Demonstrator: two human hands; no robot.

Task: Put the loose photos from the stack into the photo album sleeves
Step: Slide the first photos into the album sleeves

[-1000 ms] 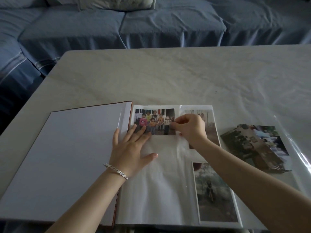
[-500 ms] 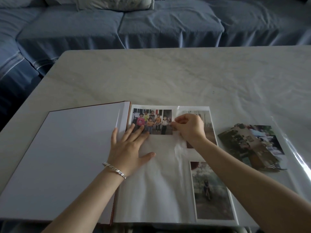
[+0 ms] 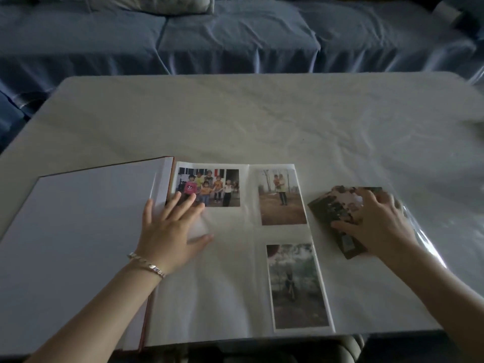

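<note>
Left fingers: I see the left hand (image 3: 170,229) lying flat with straight, spread fingers. It presses on the right-hand page, and its fingertips overlap the lower left corner of the group photo (image 3: 209,187).
Right fingers: the right hand (image 3: 374,226) curls over the stack of loose photos (image 3: 332,210), thumb across the top and fingers at the far edge. It is blurred on my screen, so I cannot tell whether it holds one print or several.
Left wrist: it wears a silver bracelet (image 3: 146,265).
Stack: dark, fanned prints lie on the table just beside the album's right edge.
Album: the photo album (image 3: 78,244) lies open at the near edge of the table. Its left side is a blank white page with a reddish-brown cover edge showing.
Sleeves: the right-hand page is glossy clear plastic over white, and three sleeves are filled.
Group photo: landscape, upper left of the page, a row of children in bright shirts.
Upper right sleeve: the upright photo (image 3: 281,197) shows a figure carrying a child on brown ground.
Lower right sleeve: the hazy upright photo (image 3: 298,286) shows greenery, and I cannot make out its subject.
Table: the table (image 3: 262,121) has a pale, wrinkled cover with a shine on the right.
Behind: a blue sofa (image 3: 235,35) stands along the far side.
</note>
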